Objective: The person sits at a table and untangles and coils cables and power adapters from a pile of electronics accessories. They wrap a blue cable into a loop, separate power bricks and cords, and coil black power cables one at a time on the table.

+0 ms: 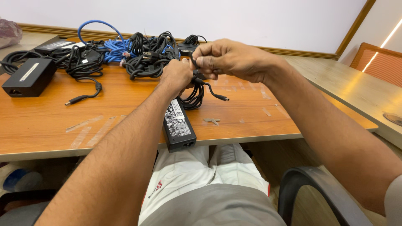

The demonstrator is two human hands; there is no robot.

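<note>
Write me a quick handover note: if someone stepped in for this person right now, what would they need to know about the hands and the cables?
Left hand: closed around a coiled black cord above the desk.
Right hand: pinching the same cord near its top; the plug end hangs free.
The cord's black power brick lies at the desk's front edge, partly over it.
Done: most of this cord looks looped into a bundle.
Left: the loose plug end is not tucked in. Another brick and a heap of black and blue cables sit at the back, still tangled.

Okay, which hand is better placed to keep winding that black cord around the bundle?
Probably the right hand: it pinches the black cord above the bundle, while the left hand grips the coil.
</note>
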